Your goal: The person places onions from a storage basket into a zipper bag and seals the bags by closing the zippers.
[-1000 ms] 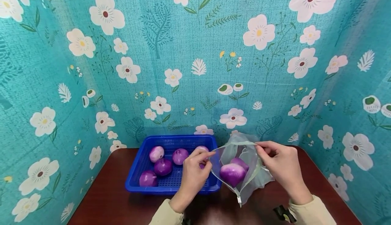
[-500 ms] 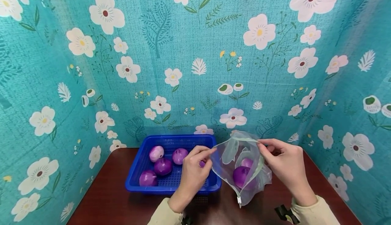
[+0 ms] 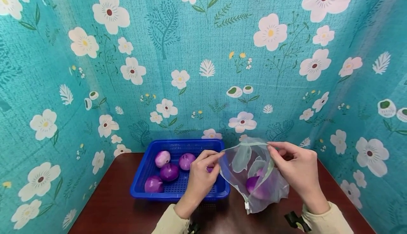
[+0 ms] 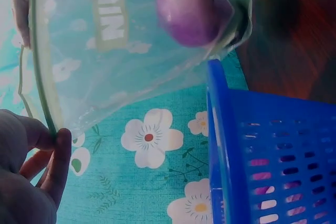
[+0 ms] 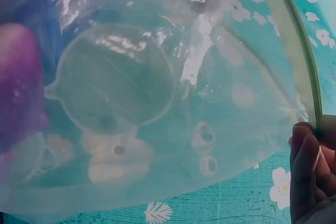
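A translucent zip bag (image 3: pixel 235 160) with a pale green rim and a white slider hangs open between my hands. My left hand (image 3: pixel 203 172) pinches the left end of its mouth between thumb and fingertips. At the opposite end, my right hand (image 3: pixel 299 168) pinches the rim in the same manner. Purple onions (image 3: pixel 253 185) lie low inside the bag, one partly behind another. In the left wrist view, an onion (image 4: pixel 186 11) shows through the plastic near the bag's bottom. The right wrist view has purple onion (image 5: pixel 21 87) at its left edge, seen through the film.
A blue plastic basket (image 3: pixel 136 188) stands left of the bag, its right part behind my left hand. Several purple onions (image 3: pixel 169 172) lie in it. Both stand on a dark reddish-brown table (image 3: pixel 108 205), with a teal floral cloth (image 3: pixel 197 96) hanging behind and at the sides.
The onions inside the bag have slid down and to the right, deeper into it. My right hand has shifted slightly right and up, still pinching the rim. The left hand has barely moved.
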Motion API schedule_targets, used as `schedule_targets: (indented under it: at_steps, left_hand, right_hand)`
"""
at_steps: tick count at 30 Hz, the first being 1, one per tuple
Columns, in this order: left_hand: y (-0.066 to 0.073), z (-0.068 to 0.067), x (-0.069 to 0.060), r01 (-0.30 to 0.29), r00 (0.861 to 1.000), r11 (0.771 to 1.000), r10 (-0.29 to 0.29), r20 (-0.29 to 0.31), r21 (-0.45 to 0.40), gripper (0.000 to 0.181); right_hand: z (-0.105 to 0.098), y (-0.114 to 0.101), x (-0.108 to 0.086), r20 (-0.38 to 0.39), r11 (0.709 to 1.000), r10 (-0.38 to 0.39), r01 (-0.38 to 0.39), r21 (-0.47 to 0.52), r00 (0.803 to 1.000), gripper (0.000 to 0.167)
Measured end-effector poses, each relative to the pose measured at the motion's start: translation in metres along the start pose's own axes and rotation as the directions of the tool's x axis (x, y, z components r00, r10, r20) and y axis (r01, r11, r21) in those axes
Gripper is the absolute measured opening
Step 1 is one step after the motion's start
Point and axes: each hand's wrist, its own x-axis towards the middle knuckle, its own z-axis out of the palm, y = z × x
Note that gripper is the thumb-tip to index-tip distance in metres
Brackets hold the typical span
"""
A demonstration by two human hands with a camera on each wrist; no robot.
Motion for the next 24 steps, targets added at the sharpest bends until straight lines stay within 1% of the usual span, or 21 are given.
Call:
schedule_targets:
  at_steps: [2,4,8,9,11,15,19,24]
  left_hand:
    - [-0.002,-0.001,0.000,-0.004,1.000,1.000,0.004,-0.001,0.003,0.037]
    - [-0.003,-0.003,0.001,0.004,1.000,1.000,-0.004,0.000,0.002,0.037]
    - [-0.002,-0.007,0.006,0.002,1.000,1.000,-0.002,-0.006,-0.010,0.036]
    - [-0.001,-0.008,0.007,0.002,1.000,1.000,-0.002,-0.009,-0.012,0.036]
    - [-0.001,-0.008,0.009,-0.016,1.000,1.000,0.016,-0.022,-0.013,0.036]
    - [-0.004,-0.007,0.006,-0.026,0.999,1.000,0.026,-0.032,-0.010,0.035]
    - [-0.008,-0.005,0.003,0.008,1.000,1.000,-0.008,-0.012,-0.018,0.034]
    - [-0.008,-0.005,0.002,0.059,0.998,0.997,-0.058,0.023,-0.043,0.033]
  right_hand:
    - [-0.001,0.000,0.001,-0.006,1.000,0.006,-0.006,-0.006,1.000,0.019]
    - [-0.002,-0.001,0.002,-0.006,1.000,0.013,-0.013,-0.010,1.000,0.020]
    - [-0.007,-0.004,0.006,-0.009,1.000,0.014,-0.014,0.000,1.000,0.021]
    - [-0.008,-0.005,0.007,-0.010,1.000,0.012,-0.012,0.005,1.000,0.021]
    - [-0.009,-0.007,0.008,-0.010,1.000,0.008,-0.007,0.027,1.000,0.022]
    - [-0.007,-0.007,0.007,0.023,0.997,-0.006,0.005,0.083,1.000,0.025]
    - [-0.003,-0.002,0.003,0.067,0.992,-0.011,0.002,0.126,0.998,0.029]
    - [0.003,0.003,-0.002,0.117,0.989,0.013,-0.029,0.142,0.993,0.030]
